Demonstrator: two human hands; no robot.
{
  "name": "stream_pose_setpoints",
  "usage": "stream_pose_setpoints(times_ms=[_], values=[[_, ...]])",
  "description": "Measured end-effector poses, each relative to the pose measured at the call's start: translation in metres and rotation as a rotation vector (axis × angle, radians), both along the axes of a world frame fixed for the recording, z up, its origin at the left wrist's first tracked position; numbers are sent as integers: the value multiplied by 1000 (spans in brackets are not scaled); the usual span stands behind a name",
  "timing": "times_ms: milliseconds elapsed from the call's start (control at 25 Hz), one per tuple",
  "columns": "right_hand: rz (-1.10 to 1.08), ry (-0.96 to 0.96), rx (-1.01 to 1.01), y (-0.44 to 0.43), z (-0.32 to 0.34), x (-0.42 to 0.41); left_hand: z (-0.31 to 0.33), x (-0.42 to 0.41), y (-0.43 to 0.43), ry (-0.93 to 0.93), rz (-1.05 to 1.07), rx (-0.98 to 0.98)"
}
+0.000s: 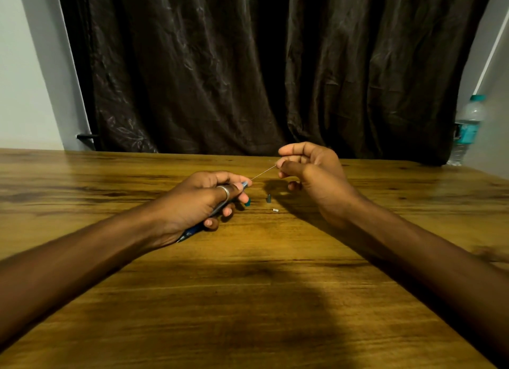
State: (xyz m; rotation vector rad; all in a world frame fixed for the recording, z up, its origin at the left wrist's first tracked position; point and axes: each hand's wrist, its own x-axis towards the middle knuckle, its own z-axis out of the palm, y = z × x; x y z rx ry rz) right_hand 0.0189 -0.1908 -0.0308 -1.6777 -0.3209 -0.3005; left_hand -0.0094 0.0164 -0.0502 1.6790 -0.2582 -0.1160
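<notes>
My left hand [203, 200] grips a blue mechanical pencil [192, 229], whose lower end pokes out below my palm and whose upper end shows at my fingertips. A thin lead or wire [263, 172] runs from that upper end up to my right hand [311, 176], which pinches its far end between thumb and fingers. On the wooden table [248, 286] between my hands lie a small teal cap [248, 202], a small dark grey cylinder [268, 198] and a tiny white piece [275, 210].
A dark brown curtain [261, 66] hangs behind the table's far edge. A clear water bottle with a teal label [468, 129] stands at the far right corner. Pale walls flank the curtain.
</notes>
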Motion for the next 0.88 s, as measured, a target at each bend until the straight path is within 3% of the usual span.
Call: stream_pose_setpoints(times_ms=[880], values=[[86, 19, -78, 10, -6, -9, 3, -8, -6, -62, 5, 78]])
